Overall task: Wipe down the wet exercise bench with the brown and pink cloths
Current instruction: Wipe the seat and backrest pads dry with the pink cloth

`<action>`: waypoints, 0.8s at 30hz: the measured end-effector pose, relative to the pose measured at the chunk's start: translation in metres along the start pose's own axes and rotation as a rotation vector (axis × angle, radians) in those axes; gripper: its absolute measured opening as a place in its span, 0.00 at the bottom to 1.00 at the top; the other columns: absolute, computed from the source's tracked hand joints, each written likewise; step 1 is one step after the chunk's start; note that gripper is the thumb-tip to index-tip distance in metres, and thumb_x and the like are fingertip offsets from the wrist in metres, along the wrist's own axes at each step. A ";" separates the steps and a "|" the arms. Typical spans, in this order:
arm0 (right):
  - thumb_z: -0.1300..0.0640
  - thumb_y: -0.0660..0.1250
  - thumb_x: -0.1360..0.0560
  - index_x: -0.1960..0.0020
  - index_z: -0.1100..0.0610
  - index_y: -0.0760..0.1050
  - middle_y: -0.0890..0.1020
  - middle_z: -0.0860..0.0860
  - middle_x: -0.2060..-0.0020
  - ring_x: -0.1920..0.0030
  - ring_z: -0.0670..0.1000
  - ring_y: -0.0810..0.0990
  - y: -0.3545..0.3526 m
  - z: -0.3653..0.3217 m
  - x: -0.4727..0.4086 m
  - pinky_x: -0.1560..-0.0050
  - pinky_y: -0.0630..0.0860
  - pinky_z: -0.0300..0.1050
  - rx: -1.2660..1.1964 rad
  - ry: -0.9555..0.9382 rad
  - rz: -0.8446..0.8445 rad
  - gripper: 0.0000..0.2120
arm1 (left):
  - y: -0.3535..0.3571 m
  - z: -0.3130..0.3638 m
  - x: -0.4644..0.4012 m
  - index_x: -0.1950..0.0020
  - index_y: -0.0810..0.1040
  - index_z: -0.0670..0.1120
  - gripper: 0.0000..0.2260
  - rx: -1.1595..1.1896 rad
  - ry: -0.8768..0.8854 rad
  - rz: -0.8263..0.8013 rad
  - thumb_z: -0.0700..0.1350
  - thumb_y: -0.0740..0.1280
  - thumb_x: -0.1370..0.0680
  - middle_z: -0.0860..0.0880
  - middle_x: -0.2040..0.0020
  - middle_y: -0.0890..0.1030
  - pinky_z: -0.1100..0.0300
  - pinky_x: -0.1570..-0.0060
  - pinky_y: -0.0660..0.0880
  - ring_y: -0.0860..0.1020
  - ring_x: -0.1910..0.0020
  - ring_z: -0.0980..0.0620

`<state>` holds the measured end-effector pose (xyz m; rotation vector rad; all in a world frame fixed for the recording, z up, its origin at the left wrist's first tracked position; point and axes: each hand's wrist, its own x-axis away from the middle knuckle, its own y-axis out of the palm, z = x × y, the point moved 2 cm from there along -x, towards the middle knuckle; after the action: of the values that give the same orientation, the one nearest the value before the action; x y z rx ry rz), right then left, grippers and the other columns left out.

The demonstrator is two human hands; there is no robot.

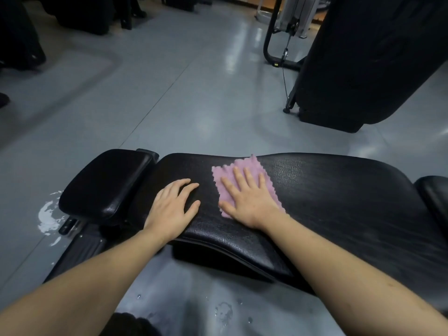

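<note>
The left hand (173,204) rests with loosely spread fingers, holding nothing, on the exercise bench (339,197), probably bracing. Beyond it, the right hand (247,195) presses flat on the pink cloth (244,163) to wipe; no brown cloth shows.

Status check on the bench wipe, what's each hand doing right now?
Right hand flat, pressing pink cloth on bench. Left hand bare on pad. Brown cloth not in view. Water on floor.
</note>
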<state>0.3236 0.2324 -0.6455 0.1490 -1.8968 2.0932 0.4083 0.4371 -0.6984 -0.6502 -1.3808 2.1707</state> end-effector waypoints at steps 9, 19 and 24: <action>0.30 0.32 0.29 0.18 0.47 0.35 0.30 0.56 0.21 0.22 0.60 0.27 0.024 -0.043 0.069 0.26 0.31 0.69 0.005 -0.099 0.013 0.43 | -0.002 0.002 0.001 0.24 0.64 0.57 0.29 0.023 -0.019 -0.024 0.64 0.47 0.22 0.55 0.24 0.63 0.54 0.24 0.56 0.59 0.24 0.54; 0.27 0.29 0.32 0.18 0.42 0.36 0.33 0.50 0.20 0.21 0.56 0.29 0.012 -0.039 0.035 0.24 0.34 0.66 -0.043 -0.048 0.010 0.44 | -0.001 0.002 0.001 0.24 0.65 0.58 0.28 0.040 -0.014 0.000 0.63 0.48 0.22 0.56 0.24 0.64 0.58 0.25 0.54 0.60 0.25 0.55; 0.27 0.35 0.26 0.18 0.42 0.37 0.34 0.51 0.19 0.20 0.56 0.31 0.003 -0.038 -0.015 0.24 0.34 0.67 -0.045 -0.008 0.000 0.40 | 0.001 0.001 0.001 0.24 0.65 0.56 0.28 0.063 -0.008 0.007 0.63 0.48 0.22 0.55 0.24 0.64 0.58 0.25 0.53 0.59 0.24 0.54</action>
<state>0.3422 0.2669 -0.6567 0.1472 -1.9463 2.0516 0.4069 0.4366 -0.6994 -0.6251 -1.3108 2.2148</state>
